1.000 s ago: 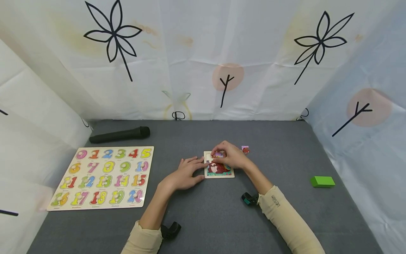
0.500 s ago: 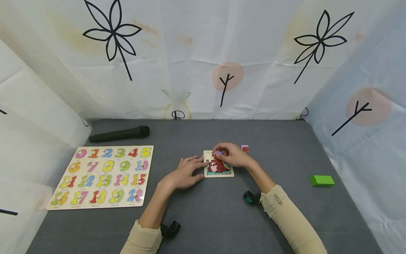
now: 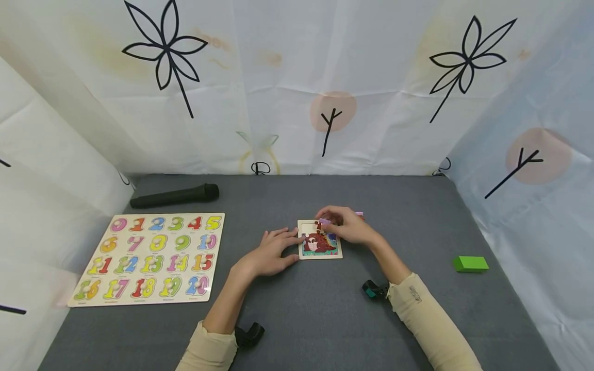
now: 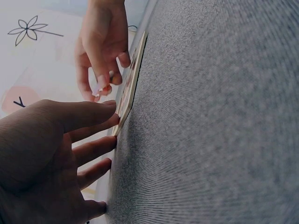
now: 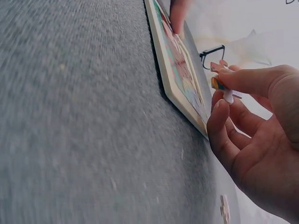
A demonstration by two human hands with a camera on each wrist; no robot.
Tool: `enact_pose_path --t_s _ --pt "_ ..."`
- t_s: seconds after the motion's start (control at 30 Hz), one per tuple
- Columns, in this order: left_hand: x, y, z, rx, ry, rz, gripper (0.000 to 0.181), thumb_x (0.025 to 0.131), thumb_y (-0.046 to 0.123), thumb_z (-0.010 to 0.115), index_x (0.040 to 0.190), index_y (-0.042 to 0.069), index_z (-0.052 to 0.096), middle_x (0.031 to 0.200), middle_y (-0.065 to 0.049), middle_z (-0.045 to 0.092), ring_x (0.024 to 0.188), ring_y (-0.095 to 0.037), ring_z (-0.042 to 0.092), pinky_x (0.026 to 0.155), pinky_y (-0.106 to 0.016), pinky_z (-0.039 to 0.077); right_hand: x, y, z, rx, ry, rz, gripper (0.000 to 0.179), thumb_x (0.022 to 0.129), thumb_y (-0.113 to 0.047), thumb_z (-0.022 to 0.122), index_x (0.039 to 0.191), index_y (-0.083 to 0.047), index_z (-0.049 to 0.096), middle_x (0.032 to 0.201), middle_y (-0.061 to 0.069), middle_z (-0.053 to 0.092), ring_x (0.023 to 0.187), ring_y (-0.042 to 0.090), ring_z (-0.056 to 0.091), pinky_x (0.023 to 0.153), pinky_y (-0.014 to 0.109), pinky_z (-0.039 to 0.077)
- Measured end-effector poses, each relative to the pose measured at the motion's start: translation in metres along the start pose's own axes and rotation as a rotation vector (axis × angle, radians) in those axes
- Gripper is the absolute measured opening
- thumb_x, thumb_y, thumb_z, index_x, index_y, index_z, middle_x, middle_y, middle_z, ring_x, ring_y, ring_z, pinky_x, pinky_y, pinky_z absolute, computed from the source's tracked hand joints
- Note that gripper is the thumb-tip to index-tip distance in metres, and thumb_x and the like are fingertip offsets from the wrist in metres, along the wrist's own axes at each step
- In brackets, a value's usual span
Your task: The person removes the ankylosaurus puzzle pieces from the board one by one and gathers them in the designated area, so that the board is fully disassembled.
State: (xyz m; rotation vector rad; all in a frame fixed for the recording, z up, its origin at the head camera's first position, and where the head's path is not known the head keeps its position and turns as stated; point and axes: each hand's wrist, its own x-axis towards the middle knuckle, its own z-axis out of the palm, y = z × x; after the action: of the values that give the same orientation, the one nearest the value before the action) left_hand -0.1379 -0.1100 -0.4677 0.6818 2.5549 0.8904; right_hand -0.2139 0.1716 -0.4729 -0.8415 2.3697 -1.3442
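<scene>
A small wooden jigsaw puzzle tray lies on the grey table, with a picture of a red-haired figure partly filled in. Bare wood shows at its upper left. My left hand rests at its left edge, fingers spread and fairly straight, fingertips on the rim. Between thumb and fingers my right hand pinches a purple and red jigsaw piece, held just above the tray's upper right. In the right wrist view this piece is tilted, and the fingers hide part of it. Another jigsaw piece lies behind the right hand, mostly covered by it.
A wooden number board with knobbed numerals occupies the left side. Behind it lies a black microphone. A green block sits at the far right. White printed cloth encloses the table at the back and sides.
My right hand has shifted slightly right and lifted the purple piece off the tray's upper part. It now overlaps the loose piece behind. My left hand has stayed put.
</scene>
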Motion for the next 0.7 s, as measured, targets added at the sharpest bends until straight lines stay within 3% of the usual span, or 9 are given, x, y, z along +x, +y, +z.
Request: enact_pose_path --t_s 0.13,0.47,0.7 --pt "0.000 -0.001 0.001 0.002 0.001 -0.002 0.053 0.107 0.022 0.067 0.159 0.014 0.058 0.174 -0.015 0.042 0.168 -0.041 0.027 0.130 -0.079 0.010 -0.008 0.001 -0.008 0.052 0.004 0.033 0.025 0.107 -0.006 0.066 0.132 0.000 0.066 0.113 0.024 0.075 0.081 0.031 0.067 0.060 0.032 0.055" --pt "0.000 -0.001 0.001 0.007 0.001 -0.001 0.053 0.107 0.021 0.068 0.159 0.014 0.058 0.175 -0.014 0.041 0.168 -0.041 0.027 0.131 -0.078 0.008 -0.026 0.009 -0.033 0.057 0.065 0.103 0.026 0.105 -0.009 0.070 0.129 0.001 0.066 0.114 0.026 0.076 0.074 0.028 0.062 0.060 0.032 0.052" --pt "0.000 -0.001 0.002 0.004 0.005 0.002 0.053 0.107 0.021 0.067 0.159 0.015 0.058 0.175 -0.014 0.042 0.168 -0.040 0.026 0.132 -0.077 0.008 -0.036 0.020 -0.053 0.027 0.133 0.119 0.025 0.103 -0.006 0.070 0.126 0.004 0.068 0.113 0.029 0.077 0.074 0.024 0.068 0.061 0.033 0.055"
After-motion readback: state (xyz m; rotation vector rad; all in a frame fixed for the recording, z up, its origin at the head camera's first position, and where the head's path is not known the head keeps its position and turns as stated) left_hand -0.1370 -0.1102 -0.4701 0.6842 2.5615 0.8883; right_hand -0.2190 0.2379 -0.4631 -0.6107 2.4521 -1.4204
